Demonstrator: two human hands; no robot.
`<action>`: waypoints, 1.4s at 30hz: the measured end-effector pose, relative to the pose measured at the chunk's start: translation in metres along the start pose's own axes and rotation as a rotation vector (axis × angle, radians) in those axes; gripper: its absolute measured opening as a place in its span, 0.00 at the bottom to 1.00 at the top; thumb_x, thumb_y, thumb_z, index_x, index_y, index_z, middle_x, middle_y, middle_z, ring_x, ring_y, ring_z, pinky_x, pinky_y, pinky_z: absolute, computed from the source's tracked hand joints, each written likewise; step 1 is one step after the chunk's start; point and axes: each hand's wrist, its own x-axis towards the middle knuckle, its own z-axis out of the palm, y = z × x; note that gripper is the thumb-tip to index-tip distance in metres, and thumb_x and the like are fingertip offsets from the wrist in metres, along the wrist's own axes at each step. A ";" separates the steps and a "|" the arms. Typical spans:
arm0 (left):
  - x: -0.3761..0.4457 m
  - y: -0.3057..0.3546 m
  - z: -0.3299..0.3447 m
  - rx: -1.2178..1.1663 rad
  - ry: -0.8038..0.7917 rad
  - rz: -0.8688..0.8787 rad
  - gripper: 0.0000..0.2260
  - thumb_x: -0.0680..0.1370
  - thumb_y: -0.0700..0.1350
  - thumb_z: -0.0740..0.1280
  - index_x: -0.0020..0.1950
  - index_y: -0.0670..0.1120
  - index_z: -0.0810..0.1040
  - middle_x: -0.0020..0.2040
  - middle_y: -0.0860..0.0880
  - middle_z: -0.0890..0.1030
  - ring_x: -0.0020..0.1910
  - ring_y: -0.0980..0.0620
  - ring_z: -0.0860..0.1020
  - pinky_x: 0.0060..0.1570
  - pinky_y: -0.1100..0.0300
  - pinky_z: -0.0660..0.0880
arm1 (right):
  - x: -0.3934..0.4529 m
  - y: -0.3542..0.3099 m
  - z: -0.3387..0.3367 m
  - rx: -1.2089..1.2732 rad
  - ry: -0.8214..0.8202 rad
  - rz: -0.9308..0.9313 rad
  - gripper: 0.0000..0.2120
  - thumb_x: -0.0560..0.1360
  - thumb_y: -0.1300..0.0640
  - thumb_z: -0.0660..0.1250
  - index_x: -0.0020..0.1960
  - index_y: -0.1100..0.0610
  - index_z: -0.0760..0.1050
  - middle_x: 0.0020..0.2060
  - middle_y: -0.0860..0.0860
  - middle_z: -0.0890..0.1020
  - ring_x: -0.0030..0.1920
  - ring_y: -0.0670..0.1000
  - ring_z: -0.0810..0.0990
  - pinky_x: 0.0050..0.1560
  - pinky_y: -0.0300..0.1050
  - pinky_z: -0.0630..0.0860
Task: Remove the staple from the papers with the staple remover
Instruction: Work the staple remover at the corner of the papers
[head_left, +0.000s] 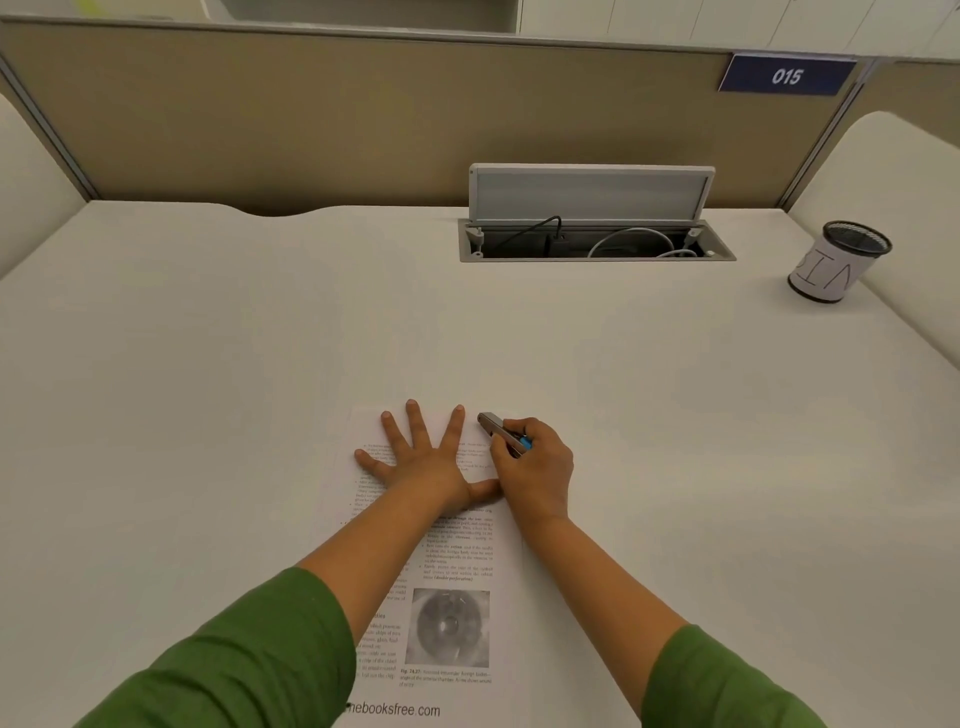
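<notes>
Printed papers (457, 561) with text and a grey round picture lie on the white desk in front of me. My left hand (421, 457) presses flat on their upper part with fingers spread. My right hand (535, 467) grips a metal staple remover (496, 428) with a blue part. Its tip rests at the papers' top right corner, just right of my left index finger. The staple itself is too small to make out.
An open cable hatch (592, 239) with wires sits in the desk at the back. A black mesh pen cup (836, 267) wrapped in white paper stands at the far right. A beige partition (311, 119) with a blue "015" sign (787, 77) closes the back.
</notes>
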 end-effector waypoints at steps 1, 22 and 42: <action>0.000 0.000 0.000 0.002 0.000 0.000 0.52 0.57 0.79 0.57 0.68 0.64 0.27 0.72 0.45 0.25 0.69 0.36 0.27 0.60 0.25 0.39 | 0.000 -0.001 0.000 0.000 -0.004 -0.001 0.07 0.71 0.60 0.69 0.49 0.60 0.78 0.46 0.53 0.82 0.43 0.47 0.77 0.44 0.26 0.68; 0.002 -0.002 0.001 0.018 0.002 -0.001 0.53 0.56 0.81 0.55 0.68 0.64 0.26 0.72 0.45 0.25 0.70 0.36 0.27 0.61 0.25 0.40 | 0.005 -0.001 0.002 0.084 0.040 0.087 0.06 0.72 0.60 0.67 0.48 0.58 0.78 0.46 0.51 0.82 0.46 0.48 0.78 0.44 0.27 0.69; 0.000 0.001 -0.002 0.033 -0.023 -0.008 0.50 0.61 0.77 0.57 0.67 0.63 0.25 0.71 0.45 0.24 0.69 0.36 0.27 0.62 0.25 0.40 | -0.003 -0.002 0.007 -0.146 0.017 -0.203 0.05 0.69 0.66 0.69 0.45 0.63 0.78 0.42 0.57 0.82 0.44 0.54 0.78 0.45 0.38 0.71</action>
